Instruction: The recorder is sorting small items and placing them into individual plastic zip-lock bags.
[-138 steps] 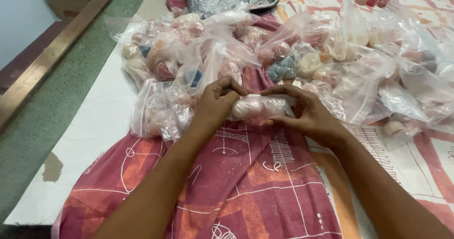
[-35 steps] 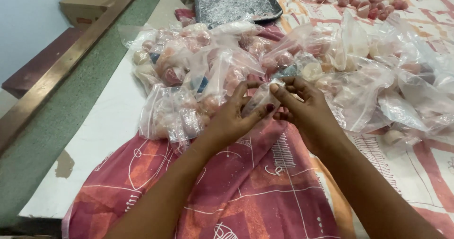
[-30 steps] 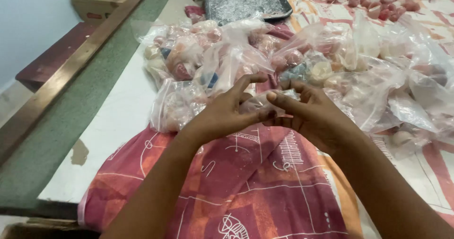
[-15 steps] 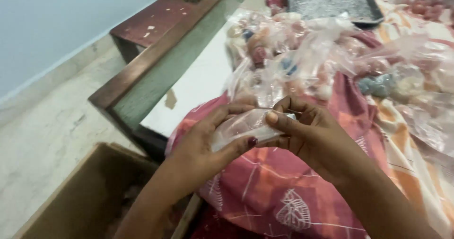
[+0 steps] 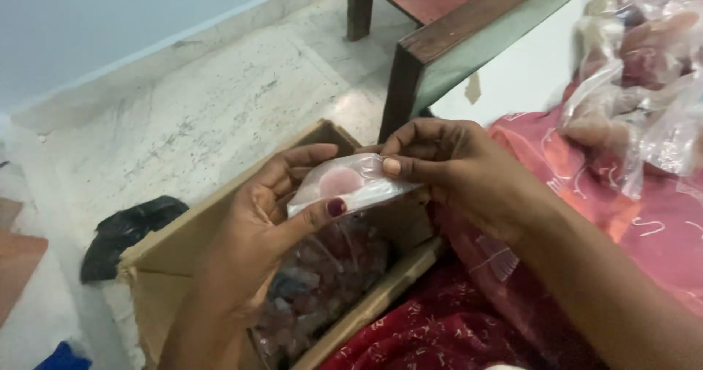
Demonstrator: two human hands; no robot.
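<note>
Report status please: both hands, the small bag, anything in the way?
Left hand and right hand both grip small clear bag, pink piece inside. Bag held above open cardboard box with filled bags. Nothing in between.

open box mouth below, table edge right

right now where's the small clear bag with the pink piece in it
In the head view it is near centre, the small clear bag pinched between the left hand and right hand, held over the open cardboard box on the floor.
</note>
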